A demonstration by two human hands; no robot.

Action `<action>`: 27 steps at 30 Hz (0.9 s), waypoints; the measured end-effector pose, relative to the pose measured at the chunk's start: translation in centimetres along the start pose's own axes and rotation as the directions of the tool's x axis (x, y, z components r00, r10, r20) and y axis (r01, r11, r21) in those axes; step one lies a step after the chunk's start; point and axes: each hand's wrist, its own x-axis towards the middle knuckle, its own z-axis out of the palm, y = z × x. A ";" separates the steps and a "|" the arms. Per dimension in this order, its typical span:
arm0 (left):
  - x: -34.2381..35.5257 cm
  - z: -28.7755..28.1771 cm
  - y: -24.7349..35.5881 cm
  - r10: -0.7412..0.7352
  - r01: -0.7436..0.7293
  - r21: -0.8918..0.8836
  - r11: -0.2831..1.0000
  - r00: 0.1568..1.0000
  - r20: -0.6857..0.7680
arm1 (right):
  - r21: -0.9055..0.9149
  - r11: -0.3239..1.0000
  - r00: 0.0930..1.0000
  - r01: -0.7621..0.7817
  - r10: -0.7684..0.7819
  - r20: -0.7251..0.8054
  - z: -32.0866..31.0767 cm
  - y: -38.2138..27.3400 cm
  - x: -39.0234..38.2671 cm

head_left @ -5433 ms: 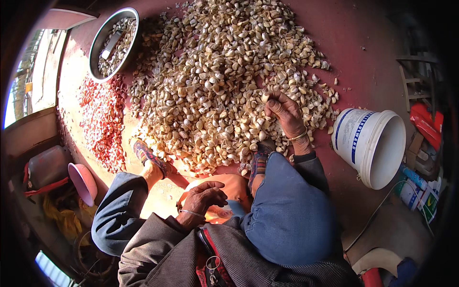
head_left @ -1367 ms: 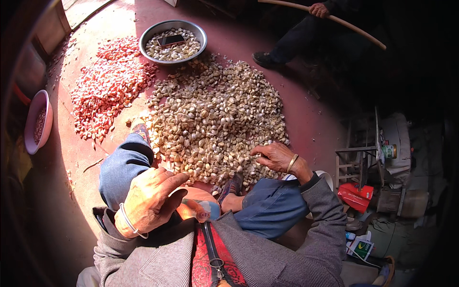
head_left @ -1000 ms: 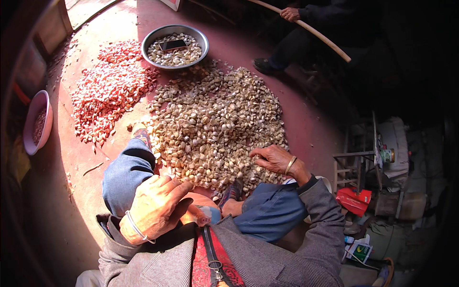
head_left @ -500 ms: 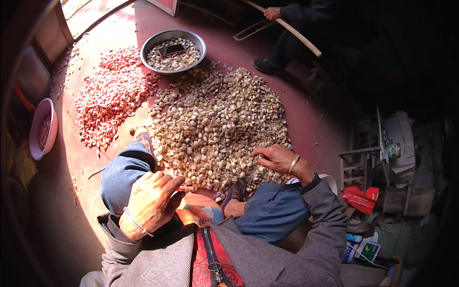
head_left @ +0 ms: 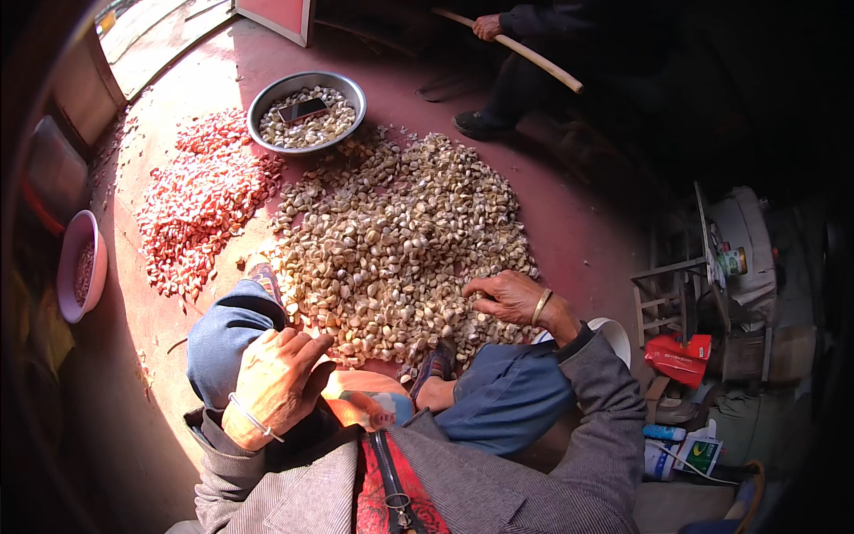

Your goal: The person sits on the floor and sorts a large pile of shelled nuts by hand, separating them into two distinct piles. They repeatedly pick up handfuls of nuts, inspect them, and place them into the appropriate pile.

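A broad pile of pale, flattish, seed-like pieces (head_left: pixel 391 240) is spread on the floor between my legs. My right hand (head_left: pixel 511 298), a gold-coloured bangle at its wrist, hovers over or touches the pile's right side. Its fingers are curled, and anything in them is hidden. Above my left knee is my left hand (head_left: pixel 276 378), with a silver bangle. Its fingers bend toward the thumb; their tips face away, so anything held there cannot be made out. To the left of the pale pile lies a heap of reddish-pink pieces (head_left: pixel 200 209).
A metal basin (head_left: pixel 356 120) of pale pieces, with a phone (head_left: pixel 302 110) on top, stands beyond the piles. A pink basin (head_left: pixel 98 285) is at far left. Another person's hand (head_left: pixel 487 28) holds a wooden stick (head_left: pixel 543 62). A red bag (head_left: pixel 678 359) lies at right.
The view has tilted slightly, so the basin and piles sit a little lower and further left. Both hands keep nearly the same place and pose. The other person's stick has shifted slightly within the view.
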 end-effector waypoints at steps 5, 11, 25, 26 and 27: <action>-0.1 0.1 -0.1 0.014 -0.014 0.012 1.000 1.000 -0.011 | 0.028 0.998 0.998 -0.061 0.060 0.024 -0.1 0.1 0.0; 0.0 -0.2 0.0 0.029 -0.028 0.015 0.999 0.999 -0.018 | 0.027 0.998 0.998 -0.052 0.051 0.021 -0.4 -0.6 0.2; -3.7 -3.3 -0.1 -0.031 0.009 -0.042 0.999 0.823 -0.568 | -0.109 0.993 0.985 -0.052 0.069 0.160 4.6 4.4 4.2; -4.4 -3.6 -0.1 -0.092 0.106 -0.010 0.994 0.807 -0.584 | -0.081 0.996 0.992 -0.021 0.031 0.123 5.3 5.3 5.1; -4.9 -3.4 -0.2 -0.142 0.168 -0.014 0.986 0.787 -0.600 | -0.108 0.993 0.988 -0.050 0.065 0.143 6.0 6.3 6.7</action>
